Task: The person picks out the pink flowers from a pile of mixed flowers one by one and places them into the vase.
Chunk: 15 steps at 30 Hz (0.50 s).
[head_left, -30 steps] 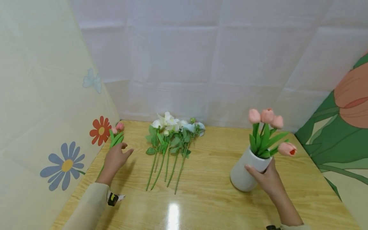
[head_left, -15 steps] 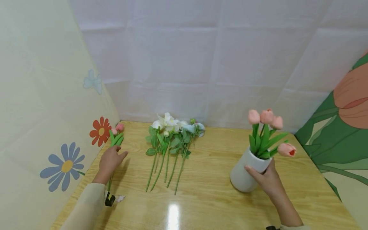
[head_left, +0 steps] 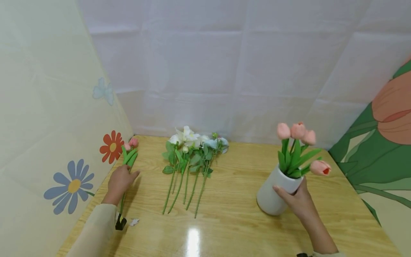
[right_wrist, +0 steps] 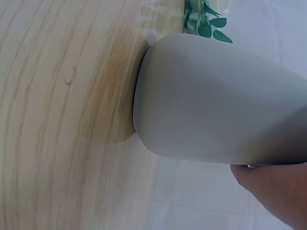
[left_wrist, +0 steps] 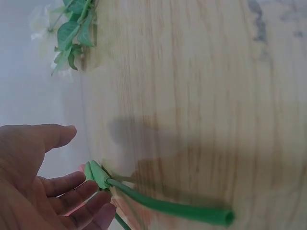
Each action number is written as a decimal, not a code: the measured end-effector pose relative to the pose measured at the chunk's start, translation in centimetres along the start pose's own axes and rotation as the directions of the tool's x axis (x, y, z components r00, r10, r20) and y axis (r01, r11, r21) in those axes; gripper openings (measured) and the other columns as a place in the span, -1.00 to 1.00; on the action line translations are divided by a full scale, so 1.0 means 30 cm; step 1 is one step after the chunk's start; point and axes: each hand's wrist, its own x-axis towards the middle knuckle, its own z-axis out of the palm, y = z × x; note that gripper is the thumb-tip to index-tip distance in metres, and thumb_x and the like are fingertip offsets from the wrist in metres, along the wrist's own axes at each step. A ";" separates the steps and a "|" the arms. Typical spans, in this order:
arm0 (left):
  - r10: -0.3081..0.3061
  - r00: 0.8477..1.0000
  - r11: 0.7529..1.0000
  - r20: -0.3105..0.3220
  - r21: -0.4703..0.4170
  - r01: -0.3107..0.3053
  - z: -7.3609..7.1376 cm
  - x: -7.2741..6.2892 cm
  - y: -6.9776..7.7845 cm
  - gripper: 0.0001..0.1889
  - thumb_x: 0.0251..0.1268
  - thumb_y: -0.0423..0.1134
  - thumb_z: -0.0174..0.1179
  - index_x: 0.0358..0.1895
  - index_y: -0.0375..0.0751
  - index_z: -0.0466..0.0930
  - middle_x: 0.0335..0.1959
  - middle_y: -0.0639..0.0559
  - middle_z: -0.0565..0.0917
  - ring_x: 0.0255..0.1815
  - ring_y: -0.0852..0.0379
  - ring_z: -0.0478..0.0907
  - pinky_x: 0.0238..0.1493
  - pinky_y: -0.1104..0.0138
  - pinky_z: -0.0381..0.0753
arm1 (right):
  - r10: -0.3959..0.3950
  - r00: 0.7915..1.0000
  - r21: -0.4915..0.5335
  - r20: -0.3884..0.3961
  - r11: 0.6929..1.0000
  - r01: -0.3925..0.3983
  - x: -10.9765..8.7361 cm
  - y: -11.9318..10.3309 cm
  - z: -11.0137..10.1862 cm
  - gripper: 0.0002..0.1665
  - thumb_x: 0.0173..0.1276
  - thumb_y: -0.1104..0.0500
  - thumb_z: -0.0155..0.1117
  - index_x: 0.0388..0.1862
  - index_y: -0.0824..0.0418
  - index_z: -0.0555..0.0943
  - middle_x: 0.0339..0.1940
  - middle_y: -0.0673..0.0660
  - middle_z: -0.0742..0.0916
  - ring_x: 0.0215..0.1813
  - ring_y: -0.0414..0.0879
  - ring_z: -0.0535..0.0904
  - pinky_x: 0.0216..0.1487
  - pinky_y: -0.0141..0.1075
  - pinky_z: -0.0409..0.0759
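Observation:
At the table's left edge lie pink tulips with green leaves and stems. My left hand is over their stems, thumb held apart from the fingers. In the left wrist view its fingers are loosely extended beside the green tulip stem, not wrapped round it; whether they touch it I cannot tell. On the right, my right hand grips a white vase, thumb on the near side. Several pink tulips stand in the vase, one leaning out to the right. The right wrist view shows the vase's base at the table surface.
White flowers and pale blue flowers with leafy stems lie in a row at the middle back of the wooden table. A white cloth hangs behind. Printed flower panels stand left and right.
My left hand has moved left and slightly down onto the tulip stems. The tulip stems at the left have shifted a little. My right hand and the vase stay where they were.

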 end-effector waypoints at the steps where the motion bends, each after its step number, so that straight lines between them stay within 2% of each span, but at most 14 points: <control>1: -0.006 1.000 1.000 0.004 0.003 0.006 0.000 0.001 -0.002 -0.35 0.45 0.02 0.18 0.25 -0.58 0.43 0.11 -0.52 0.57 0.02 -0.41 0.58 -0.12 -0.11 0.62 | -0.001 1.000 0.001 0.000 1.000 0.001 0.001 0.001 0.000 0.09 0.43 0.17 0.36 0.61 0.13 -0.20 0.30 0.18 0.39 0.05 -0.45 0.39 -0.07 -0.60 0.44; 6: -0.030 0.999 0.999 0.026 0.019 0.030 0.003 0.006 -0.015 -0.35 0.45 0.03 0.18 0.22 -0.60 0.42 -0.01 -0.48 0.58 -0.13 -0.31 0.60 -0.25 -0.03 0.62 | -0.007 1.000 -0.003 -0.008 1.000 0.007 0.004 0.003 0.001 0.09 0.42 0.17 0.37 0.61 0.13 -0.18 0.29 0.17 0.40 0.05 -0.45 0.40 -0.07 -0.59 0.45; 10: -0.040 0.999 0.999 0.030 0.010 0.039 0.007 0.008 -0.025 -0.38 0.44 0.02 0.19 0.14 -0.59 0.44 -0.20 -0.37 0.57 -0.30 -0.18 0.53 -0.40 0.10 0.53 | -0.009 1.000 0.000 -0.010 1.000 0.009 0.005 0.004 0.002 0.08 0.42 0.17 0.37 0.61 0.12 -0.18 0.28 0.15 0.41 0.05 -0.44 0.40 -0.07 -0.60 0.45; 15: -0.048 0.998 0.999 0.032 0.018 0.048 0.008 0.006 -0.033 -0.52 0.42 0.00 0.18 -0.11 -0.51 0.49 -0.38 -0.24 0.50 -0.42 -0.12 0.46 -0.48 0.16 0.44 | -0.008 1.000 0.003 -0.012 1.000 0.008 0.003 0.006 0.003 0.08 0.42 0.18 0.37 0.61 0.11 -0.17 0.27 0.14 0.41 0.04 -0.44 0.40 -0.07 -0.60 0.45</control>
